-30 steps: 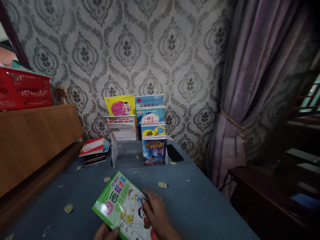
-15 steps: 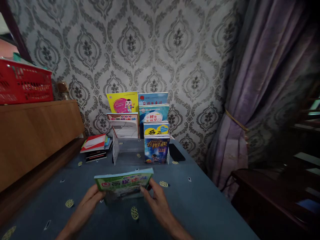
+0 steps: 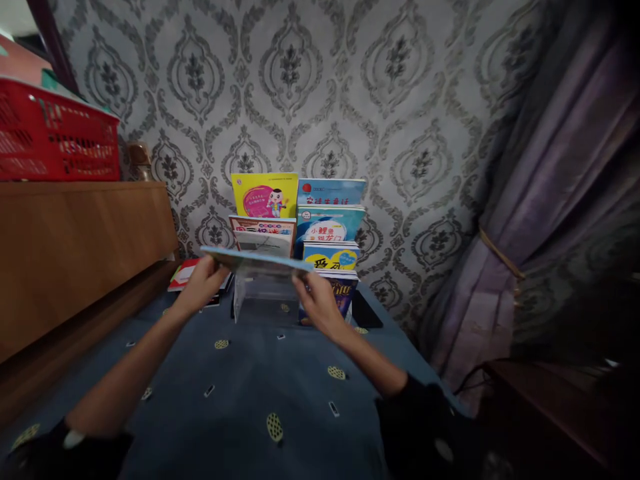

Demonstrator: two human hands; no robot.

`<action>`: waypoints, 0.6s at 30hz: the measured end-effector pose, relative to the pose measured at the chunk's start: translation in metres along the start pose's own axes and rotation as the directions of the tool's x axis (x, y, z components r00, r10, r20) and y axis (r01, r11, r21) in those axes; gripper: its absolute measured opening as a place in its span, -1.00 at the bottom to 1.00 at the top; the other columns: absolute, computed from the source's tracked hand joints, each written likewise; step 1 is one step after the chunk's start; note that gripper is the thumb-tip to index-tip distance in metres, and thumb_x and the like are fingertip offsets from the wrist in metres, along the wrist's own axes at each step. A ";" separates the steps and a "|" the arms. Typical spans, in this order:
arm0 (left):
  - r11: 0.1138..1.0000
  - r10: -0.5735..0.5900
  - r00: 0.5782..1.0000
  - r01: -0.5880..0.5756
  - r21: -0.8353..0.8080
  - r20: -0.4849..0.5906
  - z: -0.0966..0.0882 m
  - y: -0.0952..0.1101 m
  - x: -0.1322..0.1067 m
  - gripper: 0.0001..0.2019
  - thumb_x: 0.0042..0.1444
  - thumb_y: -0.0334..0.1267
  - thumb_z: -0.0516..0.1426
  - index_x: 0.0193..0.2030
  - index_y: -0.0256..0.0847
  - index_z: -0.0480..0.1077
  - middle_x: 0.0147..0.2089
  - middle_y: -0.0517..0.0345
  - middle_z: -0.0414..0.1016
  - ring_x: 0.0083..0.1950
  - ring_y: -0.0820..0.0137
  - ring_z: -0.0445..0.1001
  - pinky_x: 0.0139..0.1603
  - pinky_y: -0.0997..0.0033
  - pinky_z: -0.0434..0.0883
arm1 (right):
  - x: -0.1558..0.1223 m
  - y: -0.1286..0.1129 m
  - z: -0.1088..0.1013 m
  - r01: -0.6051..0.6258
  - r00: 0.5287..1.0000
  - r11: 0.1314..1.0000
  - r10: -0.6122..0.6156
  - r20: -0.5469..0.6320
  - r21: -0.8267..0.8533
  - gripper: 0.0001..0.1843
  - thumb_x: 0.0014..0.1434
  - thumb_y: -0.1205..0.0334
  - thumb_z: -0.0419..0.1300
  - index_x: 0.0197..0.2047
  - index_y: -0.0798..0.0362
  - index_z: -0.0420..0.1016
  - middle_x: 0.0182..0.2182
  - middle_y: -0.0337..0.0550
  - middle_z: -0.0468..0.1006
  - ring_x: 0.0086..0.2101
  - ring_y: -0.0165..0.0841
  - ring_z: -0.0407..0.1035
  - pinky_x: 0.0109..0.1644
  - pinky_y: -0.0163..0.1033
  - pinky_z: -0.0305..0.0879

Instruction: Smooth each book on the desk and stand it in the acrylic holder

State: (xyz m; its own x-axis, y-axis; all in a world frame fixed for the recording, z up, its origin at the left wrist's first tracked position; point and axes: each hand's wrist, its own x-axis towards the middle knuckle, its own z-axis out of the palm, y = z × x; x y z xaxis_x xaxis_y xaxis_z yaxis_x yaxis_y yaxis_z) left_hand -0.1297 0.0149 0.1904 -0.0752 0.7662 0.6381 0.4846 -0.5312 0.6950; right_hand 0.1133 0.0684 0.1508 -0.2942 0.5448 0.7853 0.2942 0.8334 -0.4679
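Between both hands a thin book [image 3: 257, 259] is held up, tilted so that mostly its pale blue top edge shows. My left hand [image 3: 203, 283] is closed on its left end, my right hand [image 3: 320, 303] on its right end. Just behind it stands a clear tiered book rack [image 3: 265, 300]. On its left side are a yellow book [image 3: 267, 195] and a red-bordered book [image 3: 263, 227] with a whitish sheet before it. The right side carries blue books [image 3: 333, 223], a yellow-and-blue one [image 3: 330, 257] and a dark blue one [image 3: 345, 288], partly hidden by my right hand.
A red-topped pile of books [image 3: 183, 273] lies left of the rack. To the right is a flat black object [image 3: 367, 310]. A wooden cabinet [image 3: 85, 260] with a red basket [image 3: 60, 137] borders the left, a purple curtain [image 3: 500, 287] the right.
Both hands have moved forward and up with the book, from above the tablecloth to the front of the rack. The book's cover has tipped out of sight. The view has shifted slightly.
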 end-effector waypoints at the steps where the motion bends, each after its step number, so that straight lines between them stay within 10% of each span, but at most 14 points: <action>1: 0.999 0.024 0.999 -0.025 -0.025 -0.033 0.001 -0.001 0.018 -0.77 0.01 -0.19 0.13 -0.25 -0.29 0.46 -0.29 0.09 0.53 -0.11 0.21 0.46 0.02 0.23 0.42 | 0.020 0.005 -0.001 0.033 0.999 0.999 -0.034 -0.027 -0.021 -0.76 0.29 0.12 -0.05 -0.29 0.00 0.37 -0.39 -0.16 0.45 -0.34 -0.28 0.33 -0.18 -0.17 0.32; 6: 0.986 0.081 0.993 -0.092 -0.137 -0.081 0.007 -0.020 0.074 -0.75 -0.08 -0.26 0.10 -0.24 -0.30 0.46 -0.26 0.11 0.56 -0.15 0.26 0.47 -0.02 0.28 0.41 | 0.075 0.030 0.003 0.079 0.996 0.994 -0.081 -0.025 -0.071 -0.79 0.28 0.14 -0.05 -0.21 0.03 0.36 -0.36 -0.15 0.46 -0.32 -0.29 0.30 -0.19 -0.20 0.26; 18: 0.977 0.146 0.984 -0.159 -0.139 -0.099 0.008 -0.051 0.102 -0.73 -0.01 -0.31 0.10 -0.16 -0.31 0.47 -0.23 0.14 0.58 -0.18 0.31 0.50 -0.08 0.30 0.45 | 0.097 0.047 0.009 0.060 0.998 0.998 -0.060 -0.012 -0.017 -0.77 0.25 0.17 -0.04 -0.18 0.04 0.40 -0.38 -0.16 0.47 -0.31 -0.24 0.35 -0.19 -0.16 0.30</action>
State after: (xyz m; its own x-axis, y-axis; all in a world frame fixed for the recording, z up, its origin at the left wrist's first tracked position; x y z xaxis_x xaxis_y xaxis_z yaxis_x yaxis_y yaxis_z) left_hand -0.1551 0.1227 0.2171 -0.0897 0.6404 0.7628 0.3645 -0.6916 0.6236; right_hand 0.0902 0.1611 0.2013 -0.3001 0.4925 0.8169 0.2912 0.8628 -0.4132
